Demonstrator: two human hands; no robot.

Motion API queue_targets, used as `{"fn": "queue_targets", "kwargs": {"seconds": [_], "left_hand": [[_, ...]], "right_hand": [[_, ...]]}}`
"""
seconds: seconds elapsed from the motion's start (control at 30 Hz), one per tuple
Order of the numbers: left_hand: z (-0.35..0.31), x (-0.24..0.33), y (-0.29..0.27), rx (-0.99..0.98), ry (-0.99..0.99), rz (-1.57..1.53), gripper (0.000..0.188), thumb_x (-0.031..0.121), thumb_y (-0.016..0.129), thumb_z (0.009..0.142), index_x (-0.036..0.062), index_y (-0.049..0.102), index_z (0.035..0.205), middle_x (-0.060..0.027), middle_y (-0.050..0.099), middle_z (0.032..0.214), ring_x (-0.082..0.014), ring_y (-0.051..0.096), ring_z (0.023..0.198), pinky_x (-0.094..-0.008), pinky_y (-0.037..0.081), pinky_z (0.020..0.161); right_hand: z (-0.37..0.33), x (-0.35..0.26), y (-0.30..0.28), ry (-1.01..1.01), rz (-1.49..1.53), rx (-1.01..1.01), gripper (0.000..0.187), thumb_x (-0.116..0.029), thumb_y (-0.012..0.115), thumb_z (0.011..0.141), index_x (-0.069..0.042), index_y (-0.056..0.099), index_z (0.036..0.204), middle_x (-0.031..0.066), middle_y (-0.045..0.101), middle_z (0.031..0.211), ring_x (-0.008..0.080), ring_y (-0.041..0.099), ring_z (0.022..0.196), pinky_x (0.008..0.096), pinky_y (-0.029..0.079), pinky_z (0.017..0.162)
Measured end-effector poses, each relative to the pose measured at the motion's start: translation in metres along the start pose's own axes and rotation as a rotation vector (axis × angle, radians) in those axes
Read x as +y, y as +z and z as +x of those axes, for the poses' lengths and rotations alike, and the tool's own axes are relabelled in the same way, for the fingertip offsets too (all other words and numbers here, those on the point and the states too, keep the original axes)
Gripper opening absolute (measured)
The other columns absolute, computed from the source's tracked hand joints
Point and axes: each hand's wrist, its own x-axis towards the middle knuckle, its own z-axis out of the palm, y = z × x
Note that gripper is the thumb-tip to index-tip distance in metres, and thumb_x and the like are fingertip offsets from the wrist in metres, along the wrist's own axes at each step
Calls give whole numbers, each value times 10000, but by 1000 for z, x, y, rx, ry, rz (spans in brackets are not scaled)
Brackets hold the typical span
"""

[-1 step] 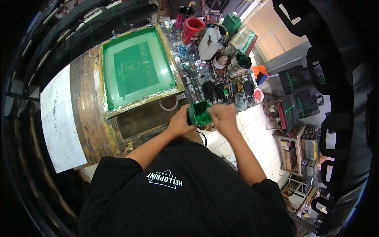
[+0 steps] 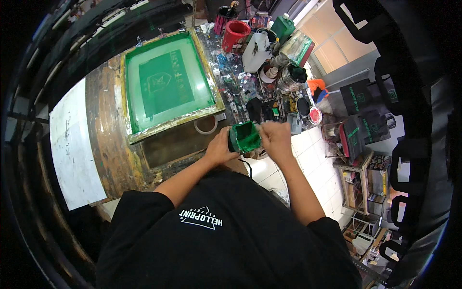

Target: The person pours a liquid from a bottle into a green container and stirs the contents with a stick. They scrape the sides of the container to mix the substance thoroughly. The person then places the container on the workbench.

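My left hand [image 2: 220, 148] is wrapped round the side of a squarish ink container [image 2: 249, 138], smeared green inside and along its rim. The container is tilted so that its mouth shows, with a dark hollow and wet green ink. My right hand [image 2: 276, 139] is closed at the container's right edge. Whatever its fingers hold is hidden and slightly blurred. Beyond my left hand lies a screen-printing frame [image 2: 217, 101], its mesh [image 2: 195, 53] coated green around a darker rectangle with a crest and lettering.
A worn wooden board [image 2: 103, 120] and white sheet [image 2: 72, 144] extend left. A roll of tape [image 2: 216, 126] lies below the frame. On the cluttered bench stand a red tub [image 2: 236, 37], a white jug [image 2: 255, 53] and a green jug [image 2: 283, 27]. Black bags [image 2: 368, 101] hang right.
My right hand has shifted slightly right and away from me, uncovering more of the container's rim. My left hand and the container stay nearly in place.
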Motion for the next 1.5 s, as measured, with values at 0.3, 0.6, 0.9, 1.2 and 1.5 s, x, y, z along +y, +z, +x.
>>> {"fn": "queue_targets", "kwargs": {"seconds": [0.3, 0.6, 0.9, 1.2, 1.5], "left_hand": [[2, 3, 2, -10, -47, -43, 1013, 330, 862, 626, -15, 367, 1439, -234, 499, 1389, -426, 528, 1265, -463, 449, 1069], [5, 7, -4, -64, -85, -9, 1036, 354, 880, 638, -21, 359, 1451, -239, 508, 1396, -418, 511, 1295, -467, 437, 1086], [2, 13, -14, -54, 88, -88, 1132, 355, 889, 685, -57, 252, 1525, -292, 405, 1497, -435, 396, 1410, -445, 324, 1188], [5, 6, -12, -110, 61, -131, 1104, 279, 866, 698, -51, 222, 1531, -296, 379, 1505, -438, 394, 1406, -456, 332, 1182], [10, 17, -9, -30, 95, -205, 1041, 311, 902, 679, -28, 306, 1462, -263, 463, 1379, -422, 474, 1310, -467, 397, 1107]], "right_hand": [[-11, 2, 20, -136, 36, -56, 86, -184, 684, 885, -117, 654, 841, 45, 633, 825, 264, 608, 841, 433, 375, 813], [-5, -1, 31, -229, 97, 21, 177, -205, 660, 920, -112, 613, 777, 47, 602, 760, 266, 594, 778, 430, 347, 756], [-12, -21, 27, -66, -53, 90, 200, -230, 651, 939, -114, 609, 782, 63, 602, 757, 269, 592, 750, 432, 337, 731], [-38, -42, 28, 106, -224, 128, 295, -320, 629, 964, -125, 696, 1175, 43, 558, 829, 232, 563, 779, 415, 339, 752], [-54, -36, -29, 464, -119, 220, 555, -336, 533, 1006, -86, 464, 1496, 145, 598, 1036, 309, 569, 920, 445, 389, 824]]}}
